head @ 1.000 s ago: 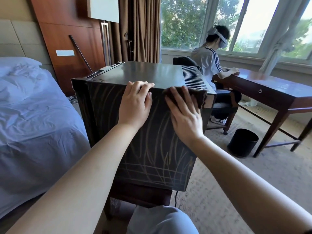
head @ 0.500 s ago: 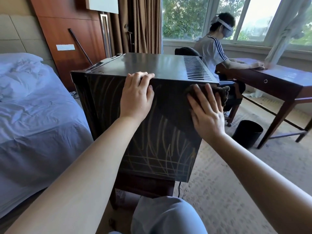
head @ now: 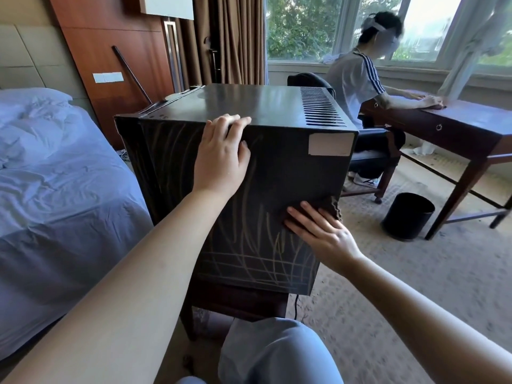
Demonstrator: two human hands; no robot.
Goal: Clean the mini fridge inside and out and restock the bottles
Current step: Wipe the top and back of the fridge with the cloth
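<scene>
Nearest, at the bottom edge, a knee in light blue trousers (head: 277,353) rises between two bare forearms. Just beyond it the right hand (head: 324,234) lies flat with its fingers straight and slightly spread, pressing a dark brown crumpled cloth (head: 332,207) against the near side of the dark box-shaped mini fridge (head: 279,173), low down by that side's right corner. The cloth's frayed end sticks out past the corner.

Higher and to the left, the left hand (head: 221,159) lies with its palm against the same side, its fingertips bent over the top edge and holding it, thumb tucked against the panel. The fridge's near side is streaked with pale scratch-like lines and carries a white rectangular label (head: 329,144) at its upper right corner. The fridge stands on a low dark wooden stand (head: 235,300), and a thin black cord (head: 296,306) hangs down at the stand's right. Long vent slots (head: 321,110) run along the right of the fridge's glossy top.

To the left is a bed with rumpled pale blue sheets (head: 55,189). To the right, on beige carpet (head: 415,286), a round black waste bin (head: 407,216) stands near a reddish wooden desk (head: 471,126). Farther off, a second person in a white striped shirt (head: 354,79) sits at that desk with a hand on its top. Brown pleated curtains (head: 232,40) and a wide window (head: 302,26) close the far wall.
</scene>
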